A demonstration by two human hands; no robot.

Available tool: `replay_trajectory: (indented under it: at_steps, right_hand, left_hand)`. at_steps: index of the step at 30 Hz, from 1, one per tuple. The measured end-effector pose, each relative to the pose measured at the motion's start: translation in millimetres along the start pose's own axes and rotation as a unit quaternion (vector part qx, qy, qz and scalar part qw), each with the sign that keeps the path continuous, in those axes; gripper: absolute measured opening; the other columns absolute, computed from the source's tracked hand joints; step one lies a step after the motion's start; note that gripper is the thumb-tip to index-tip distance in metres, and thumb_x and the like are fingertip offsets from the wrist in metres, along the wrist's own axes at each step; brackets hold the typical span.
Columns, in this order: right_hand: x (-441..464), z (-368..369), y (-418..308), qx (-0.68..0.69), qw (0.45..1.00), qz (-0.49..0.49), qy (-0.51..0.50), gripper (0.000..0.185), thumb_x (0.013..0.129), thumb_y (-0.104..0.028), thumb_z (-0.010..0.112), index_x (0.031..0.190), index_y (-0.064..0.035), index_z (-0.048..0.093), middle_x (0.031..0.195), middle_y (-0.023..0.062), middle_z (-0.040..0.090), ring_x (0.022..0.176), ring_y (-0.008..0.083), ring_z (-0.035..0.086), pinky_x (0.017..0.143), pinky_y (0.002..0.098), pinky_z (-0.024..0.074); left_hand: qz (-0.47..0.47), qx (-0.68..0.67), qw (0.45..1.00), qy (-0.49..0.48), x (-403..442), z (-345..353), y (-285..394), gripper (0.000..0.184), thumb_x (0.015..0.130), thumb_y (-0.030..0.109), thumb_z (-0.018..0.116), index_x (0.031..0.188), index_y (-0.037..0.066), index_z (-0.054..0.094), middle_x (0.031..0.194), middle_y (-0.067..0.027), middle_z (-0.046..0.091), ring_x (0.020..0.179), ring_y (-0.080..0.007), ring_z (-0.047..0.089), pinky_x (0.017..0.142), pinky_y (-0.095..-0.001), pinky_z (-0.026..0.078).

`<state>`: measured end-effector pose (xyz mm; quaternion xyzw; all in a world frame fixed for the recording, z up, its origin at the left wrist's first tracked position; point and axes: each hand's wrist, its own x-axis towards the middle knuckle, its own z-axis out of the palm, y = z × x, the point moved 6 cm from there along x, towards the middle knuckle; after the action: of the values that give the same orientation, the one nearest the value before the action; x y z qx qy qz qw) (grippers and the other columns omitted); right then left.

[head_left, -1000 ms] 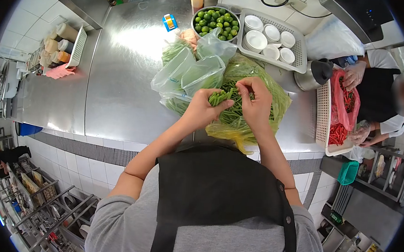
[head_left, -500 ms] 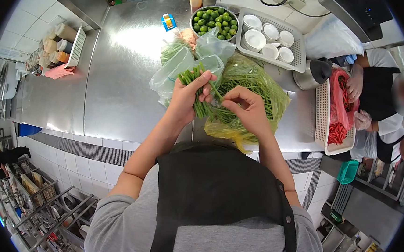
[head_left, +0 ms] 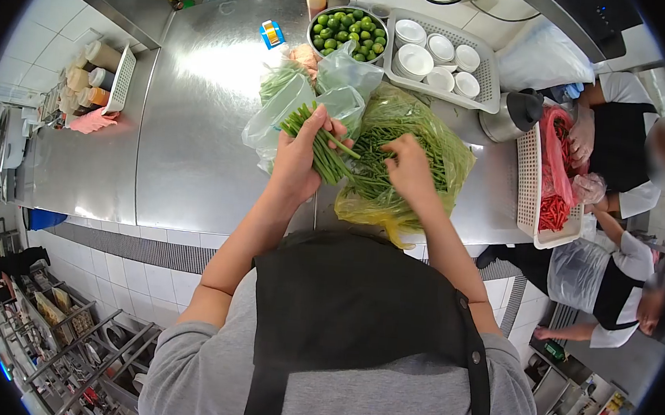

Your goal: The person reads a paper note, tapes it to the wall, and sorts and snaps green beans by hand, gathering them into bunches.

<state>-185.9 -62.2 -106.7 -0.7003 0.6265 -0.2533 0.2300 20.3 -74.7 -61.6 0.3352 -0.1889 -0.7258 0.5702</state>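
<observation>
My left hand [head_left: 298, 153] is closed round an upright-tilted bunch of green beans [head_left: 328, 157], thumb across the front, with one bean sticking out to the right. My right hand [head_left: 413, 175] hovers over the open yellow-green plastic bag [head_left: 459, 158], its fingers curled in toward the loose green beans [head_left: 408, 124] inside. Whether those fingertips hold a bean is hidden. Behind my left hand lie clear plastic bags [head_left: 265, 129], one with pale green stems [head_left: 280, 77] in it.
A bowl of green limes [head_left: 348, 33] and a grey basket of white cups [head_left: 483, 98] stand at the back, with a steel jug [head_left: 508, 119] to the right. Beside it, a co-worker's gloved hands [head_left: 587, 187] are at a basket of red chillies [head_left: 554, 214].
My right hand has left the bean it pinched near the bunch and moved right, over the bag. The bunch stays in my left hand. Another person has come into view at right.
</observation>
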Motion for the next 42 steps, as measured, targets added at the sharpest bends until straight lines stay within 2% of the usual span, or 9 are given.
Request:
replay_trajectory:
  at_steps: [8, 11, 14, 21, 28, 30, 32, 40, 42]
  right_hand:
    - [-14.7, 67.2, -11.0, -0.082, 0.981, -0.01, -0.174, 0.022, 0.08, -0.005, 0.06, 0.099, -0.004, 0.073, 0.097, 0.0182, 0.068, 0.095, 0.0374, 0.066, 0.085, 0.0452, 0.0526]
    - [-5.4, 41.8, -9.2, 0.009, 0.986, 0.018, -0.166, 0.022, 0.079, -0.004, 0.063, 0.099, -0.0032, 0.073, 0.099, 0.0163, 0.069, 0.091, 0.0338, 0.068, 0.082, 0.0415, 0.0538]
    - [1.4, 17.0, -5.8, 0.268, 0.941, 0.107, -0.175, 0.018, 0.081, -0.003, 0.071, 0.098, -0.0021, 0.069, 0.096, 0.0053, 0.07, 0.083, 0.011, 0.065, 0.08, 0.0272, 0.0521]
    - [-1.5, -17.8, -36.5, 0.53, 0.839, 0.059, -0.111, 0.02, 0.088, 0.0, 0.069, 0.107, -0.001, 0.066, 0.088, 0.0004, 0.067, 0.078, 0.0081, 0.062, 0.071, 0.0238, 0.0505]
    - [1.6, -25.6, -32.3, 0.461, 0.883, 0.072, -0.051, 0.008, 0.091, -0.005, 0.068, 0.096, 0.0, 0.069, 0.083, 0.0033, 0.067, 0.078, 0.01, 0.064, 0.071, 0.0253, 0.0489]
    - [2.7, -41.0, -45.9, 0.186, 0.98, -0.057, 0.034, 0.01, 0.09, -0.005, 0.067, 0.096, 0.0022, 0.069, 0.084, 0.0067, 0.065, 0.078, 0.0191, 0.065, 0.07, 0.0302, 0.0493]
    - [3.3, -43.7, -44.5, 0.13, 0.986, -0.074, 0.068, 0.012, 0.089, -0.004, 0.067, 0.099, 0.0019, 0.069, 0.087, 0.0088, 0.064, 0.079, 0.0236, 0.064, 0.071, 0.0331, 0.0496]
    - [-0.4, -34.8, -27.9, 0.041, 0.997, -0.061, 0.001, 0.016, 0.091, -0.007, 0.066, 0.105, 0.0012, 0.07, 0.093, 0.0115, 0.065, 0.09, 0.0255, 0.065, 0.083, 0.035, 0.0506]
    - [-3.6, -16.7, -35.7, 0.377, 0.909, 0.063, -0.166, 0.017, 0.092, -0.009, 0.069, 0.105, 0.0011, 0.071, 0.096, 0.0067, 0.067, 0.093, 0.0161, 0.065, 0.085, 0.0303, 0.0495]
  left_hand:
    - [-0.041, 0.014, 0.999, 0.02, -7.4, 4.7, -0.5, 0.021, 0.103, 0.023, 0.059, 0.091, 0.006, 0.06, 0.077, -0.0038, 0.063, 0.065, -0.0129, 0.06, 0.066, -0.0322, 0.057]
    - [-0.052, 0.08, 0.994, -0.056, -6.8, -1.9, 0.0, 0.018, 0.102, 0.02, 0.06, 0.1, 0.002, 0.063, 0.074, -0.0028, 0.062, 0.063, -0.0102, 0.059, 0.06, -0.0288, 0.053]
    - [-0.064, 0.153, 0.984, -0.062, -6.1, -4.9, -7.4, 0.018, 0.098, 0.017, 0.067, 0.104, 0.0, 0.067, 0.073, -0.001, 0.062, 0.06, -0.0069, 0.055, 0.053, -0.025, 0.045]
    - [-0.083, 0.407, 0.902, -0.113, -14.6, 15.7, -23.6, 0.02, 0.085, 0.017, 0.081, 0.093, 0.0, 0.073, 0.064, 0.0037, 0.059, 0.051, -0.0042, 0.046, 0.046, -0.023, 0.036]
    - [-0.003, 0.501, 0.852, -0.152, -12.1, 2.7, -30.2, 0.02, 0.085, 0.017, 0.081, 0.084, 0.0, 0.07, 0.062, 0.0026, 0.057, 0.051, -0.0053, 0.047, 0.046, -0.0262, 0.037]
    - [0.01, 0.51, 0.846, -0.154, -14.7, 8.2, -25.7, 0.021, 0.085, 0.017, 0.081, 0.082, 0.0, 0.069, 0.061, 0.0026, 0.057, 0.051, -0.0054, 0.047, 0.046, -0.0264, 0.037]
    - [-0.083, 0.522, 0.838, -0.134, -17.6, 7.5, -26.6, 0.027, 0.081, 0.02, 0.083, 0.087, -0.004, 0.072, 0.069, -0.0062, 0.067, 0.061, -0.0098, 0.056, 0.059, -0.0311, 0.048]
    - [-0.13, 0.163, 0.976, -0.062, -12.7, 8.2, -12.8, 0.021, 0.092, 0.017, 0.074, 0.096, -0.002, 0.066, 0.066, -0.0013, 0.061, 0.053, -0.0071, 0.049, 0.048, -0.0241, 0.04]
    - [-0.11, 0.063, 0.991, -0.053, -7.5, 5.2, -9.6, 0.023, 0.094, 0.017, 0.073, 0.102, -0.002, 0.064, 0.069, -0.0015, 0.061, 0.053, -0.0069, 0.046, 0.048, -0.024, 0.038]
